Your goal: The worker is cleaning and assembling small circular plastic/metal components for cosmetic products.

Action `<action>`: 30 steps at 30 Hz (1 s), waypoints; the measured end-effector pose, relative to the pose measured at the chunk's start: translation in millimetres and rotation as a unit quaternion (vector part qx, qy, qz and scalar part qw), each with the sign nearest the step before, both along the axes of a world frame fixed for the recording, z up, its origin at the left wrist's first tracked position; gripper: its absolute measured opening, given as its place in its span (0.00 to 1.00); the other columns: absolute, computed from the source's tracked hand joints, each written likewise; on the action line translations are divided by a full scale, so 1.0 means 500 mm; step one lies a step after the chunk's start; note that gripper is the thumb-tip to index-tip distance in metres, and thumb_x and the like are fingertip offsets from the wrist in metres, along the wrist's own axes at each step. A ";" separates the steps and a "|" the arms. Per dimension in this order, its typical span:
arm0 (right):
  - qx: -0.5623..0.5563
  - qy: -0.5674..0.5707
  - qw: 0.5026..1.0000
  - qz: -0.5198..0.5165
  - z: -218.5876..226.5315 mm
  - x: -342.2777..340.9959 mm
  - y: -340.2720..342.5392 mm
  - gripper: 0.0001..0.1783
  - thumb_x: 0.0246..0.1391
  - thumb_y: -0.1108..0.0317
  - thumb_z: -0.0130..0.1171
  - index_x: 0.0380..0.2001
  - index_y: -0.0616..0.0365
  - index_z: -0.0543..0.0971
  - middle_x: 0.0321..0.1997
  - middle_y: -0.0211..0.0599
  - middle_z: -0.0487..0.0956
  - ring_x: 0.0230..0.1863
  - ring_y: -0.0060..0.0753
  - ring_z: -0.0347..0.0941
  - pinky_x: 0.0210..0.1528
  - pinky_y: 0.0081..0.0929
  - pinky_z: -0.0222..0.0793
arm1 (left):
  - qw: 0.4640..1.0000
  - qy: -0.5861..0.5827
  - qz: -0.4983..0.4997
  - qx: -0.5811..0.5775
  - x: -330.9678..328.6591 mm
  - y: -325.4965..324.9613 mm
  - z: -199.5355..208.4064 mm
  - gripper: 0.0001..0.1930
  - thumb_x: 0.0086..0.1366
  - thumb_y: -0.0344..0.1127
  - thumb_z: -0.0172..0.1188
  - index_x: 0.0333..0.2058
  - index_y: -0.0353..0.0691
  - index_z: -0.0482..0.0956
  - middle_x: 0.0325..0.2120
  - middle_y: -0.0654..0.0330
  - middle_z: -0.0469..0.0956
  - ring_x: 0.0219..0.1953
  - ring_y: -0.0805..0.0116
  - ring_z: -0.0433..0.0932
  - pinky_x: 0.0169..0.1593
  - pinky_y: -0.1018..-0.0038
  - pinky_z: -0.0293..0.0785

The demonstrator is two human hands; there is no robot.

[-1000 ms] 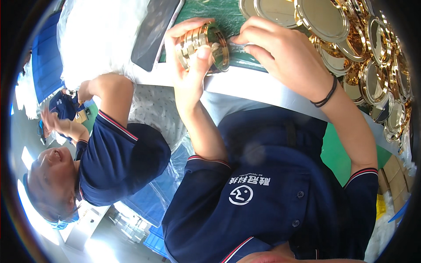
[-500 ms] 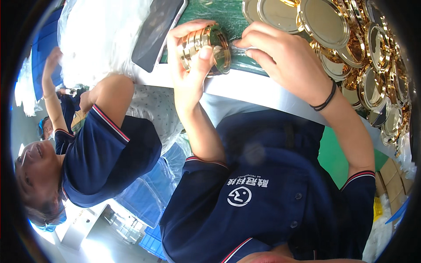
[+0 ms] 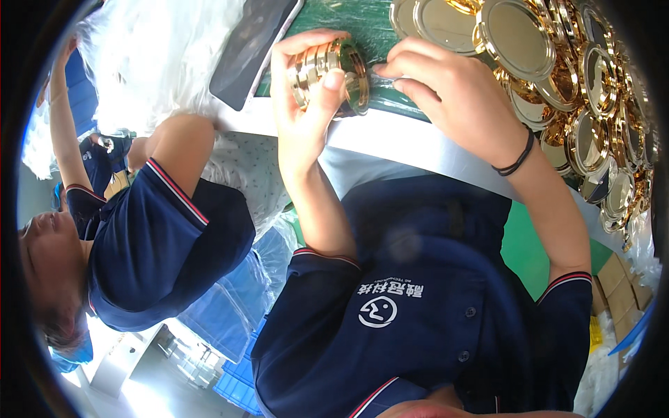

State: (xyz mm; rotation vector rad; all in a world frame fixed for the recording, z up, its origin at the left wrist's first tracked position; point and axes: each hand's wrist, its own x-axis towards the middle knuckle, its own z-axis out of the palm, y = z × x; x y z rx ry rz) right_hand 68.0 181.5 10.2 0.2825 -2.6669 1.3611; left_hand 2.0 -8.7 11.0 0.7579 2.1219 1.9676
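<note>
My left hand (image 3: 300,125) is wrapped round a short stack of shiny gold round lids (image 3: 317,70), held on its side above the table's near edge. Its thumb presses against the stack from the near side. Just right of the stack, my right hand (image 3: 463,90) has its thumb and fingers drawn together in a pinch. Something clear, like thin film, shows faintly at these fingertips, but what they hold is too small to make out. A dark hair tie circles the right wrist.
A large heap of gold round lids (image 3: 589,97) lies at the right. The green tabletop (image 3: 327,17) has clear wrap over it. Left of my hands are a dark flat panel (image 3: 251,56) and clear plastic bags (image 3: 153,63). A co-worker (image 3: 167,244) sits close at the left.
My right fingertips have shifted slightly, and the clear film beside them shows less. My left hand keeps its grip on the stack. The co-worker's raised arm has moved higher and further left.
</note>
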 end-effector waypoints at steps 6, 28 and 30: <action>0.002 0.011 1.000 0.010 0.013 -0.012 0.029 0.06 0.53 0.72 0.57 0.36 0.57 0.78 0.36 0.36 0.76 0.36 0.46 0.76 0.37 0.38 0.73 | 0.999 -0.003 0.007 0.040 -0.010 0.026 0.005 0.18 0.63 0.34 0.59 0.49 0.35 0.68 0.45 0.52 0.75 0.43 0.70 0.74 0.48 0.73 0.72; 0.003 0.022 1.000 0.011 0.000 -0.004 0.015 0.06 0.54 0.72 0.56 0.36 0.57 0.78 0.36 0.36 0.76 0.37 0.46 0.76 0.38 0.39 0.73 | 0.999 0.004 0.007 0.043 -0.005 0.013 -0.009 0.18 0.61 0.33 0.60 0.48 0.34 0.68 0.46 0.52 0.75 0.43 0.70 0.74 0.49 0.73 0.72; 0.011 0.019 1.000 0.008 0.002 -0.003 0.013 0.06 0.54 0.72 0.56 0.36 0.57 0.78 0.36 0.36 0.76 0.36 0.46 0.76 0.37 0.39 0.73 | 0.999 0.005 0.006 0.044 -0.004 0.012 -0.009 0.18 0.61 0.33 0.61 0.48 0.34 0.68 0.46 0.52 0.75 0.43 0.70 0.74 0.49 0.73 0.72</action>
